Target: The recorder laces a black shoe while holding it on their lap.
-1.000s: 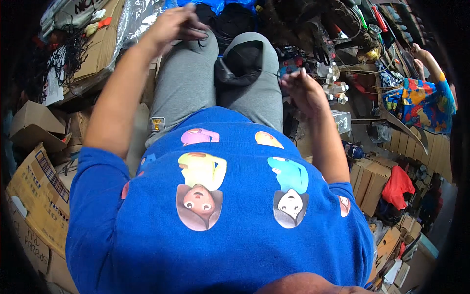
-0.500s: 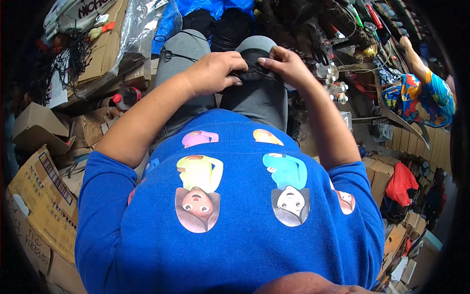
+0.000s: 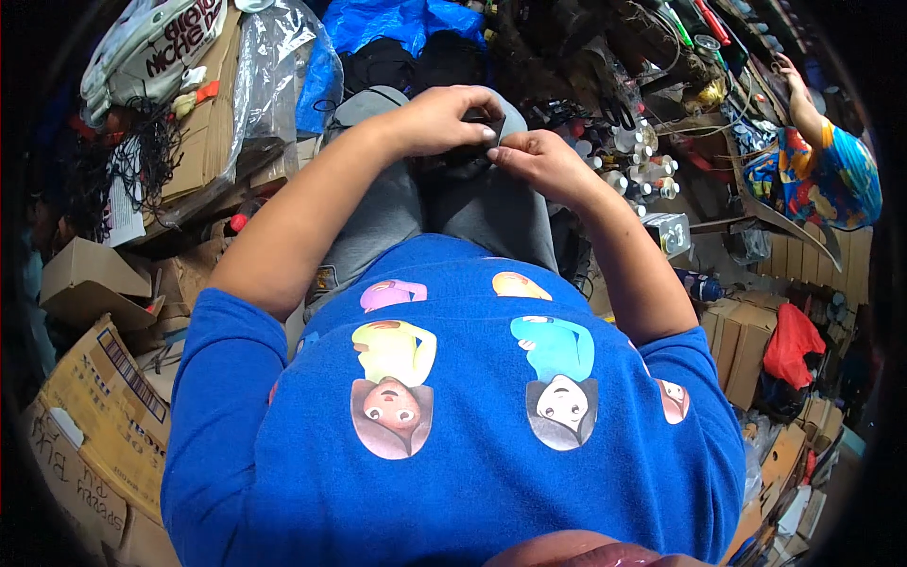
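Note:
Over my lap, my two hands meet at a dark, soft-looking piece (image 3: 461, 168) with thin black cord along it. Its kind I cannot make out, since the fingers cover much of it. My left hand (image 3: 446, 121) is closed, thumb and bent fingers gripping the piece's upper side. Just right of it, my right hand (image 3: 545, 163) pinches the piece's edge between thumb and forefinger. The thumb tips almost touch. Beneath are grey trousers (image 3: 378, 222) on my knees.
Cardboard, a clear plastic bag (image 3: 274, 85) and a tangle of black cords (image 3: 142, 170) lie at left. Beyond my knees are black items (image 3: 453, 61) and blue plastic (image 3: 397, 24). Small clear bottles (image 3: 652, 175) stand at right, near another person's arm (image 3: 803, 113).
My left hand has moved right and slightly up, toward the right hand. My right hand has lowered a little, and its fingers have drawn in. The view has shifted slightly.

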Motion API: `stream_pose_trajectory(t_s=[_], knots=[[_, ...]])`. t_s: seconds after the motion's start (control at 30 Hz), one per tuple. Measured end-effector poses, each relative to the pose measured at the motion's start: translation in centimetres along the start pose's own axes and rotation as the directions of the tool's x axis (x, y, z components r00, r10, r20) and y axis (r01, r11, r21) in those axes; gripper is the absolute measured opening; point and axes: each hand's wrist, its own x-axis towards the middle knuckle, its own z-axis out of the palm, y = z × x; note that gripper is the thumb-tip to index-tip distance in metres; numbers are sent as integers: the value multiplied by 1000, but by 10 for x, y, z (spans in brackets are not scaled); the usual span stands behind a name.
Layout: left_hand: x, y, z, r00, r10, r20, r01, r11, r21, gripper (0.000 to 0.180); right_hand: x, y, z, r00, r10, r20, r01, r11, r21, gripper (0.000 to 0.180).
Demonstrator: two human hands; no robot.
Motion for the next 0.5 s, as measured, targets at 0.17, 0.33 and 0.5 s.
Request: stream_pose_trajectory(t_s=[0.17,0.33,0.5], knots=[[16,7,0,994,23,108,-34,994,107,27,-34,1,3,998,-37,-43,37,999,-13,27],[19,15,1,992,42,122,-37,998,-46,23,-58,3,10,985,-50,-165,86,973,215,28],[17,-9,-13,978,-74,193,132,943,-305,20,-84,-20,-30,957,-109,-270,202,916,346,22]])
